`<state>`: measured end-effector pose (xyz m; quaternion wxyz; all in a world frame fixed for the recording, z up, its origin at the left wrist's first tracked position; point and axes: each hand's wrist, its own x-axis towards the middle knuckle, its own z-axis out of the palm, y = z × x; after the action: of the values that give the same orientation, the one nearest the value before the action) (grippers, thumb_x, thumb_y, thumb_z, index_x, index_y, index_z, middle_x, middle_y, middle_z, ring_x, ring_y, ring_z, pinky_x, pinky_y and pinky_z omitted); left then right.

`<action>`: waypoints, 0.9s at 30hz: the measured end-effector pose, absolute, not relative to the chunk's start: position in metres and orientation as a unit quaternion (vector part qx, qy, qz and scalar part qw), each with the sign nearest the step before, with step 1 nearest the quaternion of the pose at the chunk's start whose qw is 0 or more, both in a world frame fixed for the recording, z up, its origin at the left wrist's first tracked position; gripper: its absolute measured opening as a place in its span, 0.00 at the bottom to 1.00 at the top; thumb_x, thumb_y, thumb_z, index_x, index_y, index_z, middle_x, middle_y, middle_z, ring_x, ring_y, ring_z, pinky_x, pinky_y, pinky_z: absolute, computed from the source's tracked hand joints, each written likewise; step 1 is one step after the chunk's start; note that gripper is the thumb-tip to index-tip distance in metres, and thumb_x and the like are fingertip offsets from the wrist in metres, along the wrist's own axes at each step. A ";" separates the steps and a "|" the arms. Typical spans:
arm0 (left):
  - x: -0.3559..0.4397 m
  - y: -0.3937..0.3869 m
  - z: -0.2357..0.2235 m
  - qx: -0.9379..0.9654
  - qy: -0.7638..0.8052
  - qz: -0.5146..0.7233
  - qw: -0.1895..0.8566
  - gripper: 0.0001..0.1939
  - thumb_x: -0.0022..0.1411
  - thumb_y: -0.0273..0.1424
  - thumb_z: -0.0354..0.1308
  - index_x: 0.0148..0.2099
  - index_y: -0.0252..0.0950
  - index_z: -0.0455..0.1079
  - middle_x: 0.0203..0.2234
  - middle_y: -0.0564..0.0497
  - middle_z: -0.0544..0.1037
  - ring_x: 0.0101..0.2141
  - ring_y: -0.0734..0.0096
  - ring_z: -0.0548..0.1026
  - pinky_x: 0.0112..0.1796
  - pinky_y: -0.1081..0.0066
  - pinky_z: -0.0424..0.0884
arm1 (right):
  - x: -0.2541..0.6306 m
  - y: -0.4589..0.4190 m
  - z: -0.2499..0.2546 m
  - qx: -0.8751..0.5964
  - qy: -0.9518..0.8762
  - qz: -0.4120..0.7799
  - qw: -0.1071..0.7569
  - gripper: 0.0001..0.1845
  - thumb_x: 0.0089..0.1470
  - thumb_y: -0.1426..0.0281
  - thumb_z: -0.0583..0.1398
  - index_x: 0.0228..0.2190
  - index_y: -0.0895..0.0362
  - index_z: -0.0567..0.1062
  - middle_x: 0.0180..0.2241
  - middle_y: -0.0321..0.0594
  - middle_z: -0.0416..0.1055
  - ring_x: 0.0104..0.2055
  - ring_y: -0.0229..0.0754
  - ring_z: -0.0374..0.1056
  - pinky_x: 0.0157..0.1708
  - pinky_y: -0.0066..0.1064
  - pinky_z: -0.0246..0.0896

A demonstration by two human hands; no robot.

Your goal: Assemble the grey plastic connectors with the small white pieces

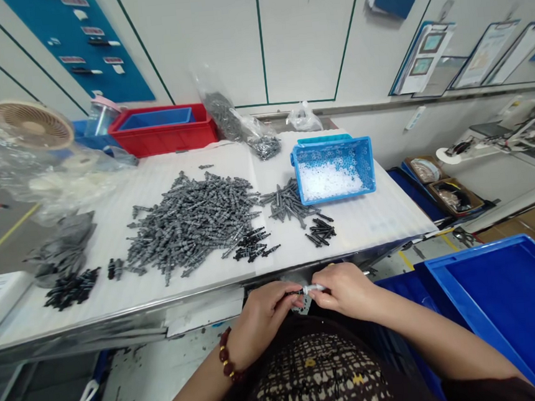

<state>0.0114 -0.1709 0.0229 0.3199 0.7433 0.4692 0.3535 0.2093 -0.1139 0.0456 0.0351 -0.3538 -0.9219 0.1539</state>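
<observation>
In front of my body, just off the table's near edge, both hands meet at one small slim part. My left hand (271, 304) pinches its dark end between thumb and fingers. My right hand (343, 289) grips a light grey rod-shaped piece (313, 288) that lines up end to end with the dark part (297, 293); whether they are joined I cannot tell. Beyond my hands lie a big pile of grey stepped, pin-like parts (198, 216), a small heap of black ones (252, 244) and several black rods (321, 231).
A blue bin of small white rings (334, 179) stands on the white table (372, 222), beside grey rods (289, 202). Black parts (71, 287) lie at left. A red crate (168, 137), plastic bags (262, 140) and a fan (31, 124) line the back. Blue trays (515, 310) stand right.
</observation>
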 end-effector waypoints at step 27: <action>-0.152 -0.164 -0.004 0.441 0.766 0.424 -0.198 0.14 0.65 0.31 0.44 0.42 0.32 0.70 0.37 0.41 0.76 0.40 0.60 0.73 0.44 0.59 0.69 | 0.226 -0.103 -0.003 -0.371 -0.851 0.352 0.123 0.23 0.57 0.54 0.48 0.38 0.54 0.75 0.40 0.43 0.75 0.42 0.47 0.70 0.41 0.34 0.66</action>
<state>-0.1521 -0.1641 -0.0039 -0.1983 0.4412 0.7656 0.4240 0.2255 -0.1030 -0.0032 0.1233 -0.3708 -0.8507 0.3515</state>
